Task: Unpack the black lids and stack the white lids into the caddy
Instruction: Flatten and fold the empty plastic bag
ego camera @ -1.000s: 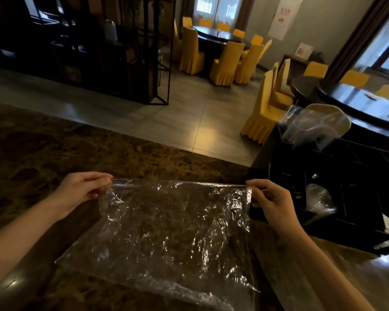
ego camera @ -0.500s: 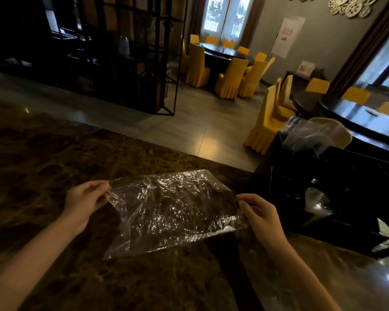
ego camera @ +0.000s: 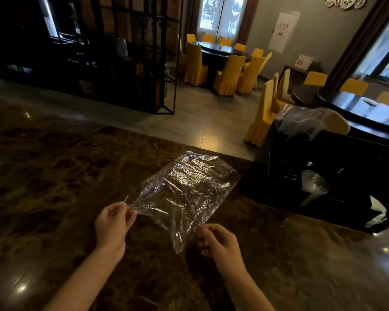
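An empty, crinkled clear plastic bag [ego camera: 184, 189] lies slanted across the dark marble counter [ego camera: 54, 176]. My left hand [ego camera: 112, 223] pinches the bag's near left corner between thumb and fingers. My right hand [ego camera: 218, 241] has its fingers curled on the bag's near right edge. The black caddy [ego camera: 350, 153] stands to the right of the bag, with a clear plastic piece [ego camera: 313, 184] in one compartment and a white piece [ego camera: 377, 209] at its near right side. No black lids can be made out in the dim light.
A second clear bag [ego camera: 301, 122] rests on the caddy's far corner. The counter's far edge runs just behind the bag, with tiled floor, a black metal shelf [ego camera: 126, 63] and yellow-covered chairs [ego camera: 227, 75] around dark tables beyond.
The bag, stretched wide between my hands a second ago, is now folded narrower and turned slantwise. Both hands have come closer together and nearer to me.
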A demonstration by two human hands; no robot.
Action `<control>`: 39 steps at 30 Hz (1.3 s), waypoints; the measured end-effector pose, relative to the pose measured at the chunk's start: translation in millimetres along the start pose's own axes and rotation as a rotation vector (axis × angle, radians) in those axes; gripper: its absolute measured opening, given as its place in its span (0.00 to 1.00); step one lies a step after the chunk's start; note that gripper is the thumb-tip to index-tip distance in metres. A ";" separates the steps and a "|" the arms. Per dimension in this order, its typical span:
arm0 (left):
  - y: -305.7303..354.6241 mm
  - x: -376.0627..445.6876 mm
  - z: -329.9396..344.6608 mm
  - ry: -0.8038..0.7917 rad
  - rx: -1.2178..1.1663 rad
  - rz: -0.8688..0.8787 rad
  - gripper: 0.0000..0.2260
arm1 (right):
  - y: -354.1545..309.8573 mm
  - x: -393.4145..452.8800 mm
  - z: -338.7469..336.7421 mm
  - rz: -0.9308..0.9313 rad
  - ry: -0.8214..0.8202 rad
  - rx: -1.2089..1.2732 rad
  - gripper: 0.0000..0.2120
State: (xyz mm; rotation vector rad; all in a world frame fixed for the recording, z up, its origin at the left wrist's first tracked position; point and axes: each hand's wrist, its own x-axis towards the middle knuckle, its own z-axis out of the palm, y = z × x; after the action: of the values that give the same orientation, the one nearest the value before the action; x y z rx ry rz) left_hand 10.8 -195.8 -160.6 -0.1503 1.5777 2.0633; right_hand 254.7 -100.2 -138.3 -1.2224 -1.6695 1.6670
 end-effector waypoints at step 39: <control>5.4 -47.7 -14.3 -0.810 1.398 0.942 0.21 | 20.2 -28.4 -12.7 -0.403 0.052 -1.006 0.25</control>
State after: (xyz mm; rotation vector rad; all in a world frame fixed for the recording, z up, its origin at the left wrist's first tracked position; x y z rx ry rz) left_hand 45.7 -226.3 -141.4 1.8799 2.1950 0.6847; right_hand 284.2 -120.1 -148.7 -1.1527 -2.6064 0.5032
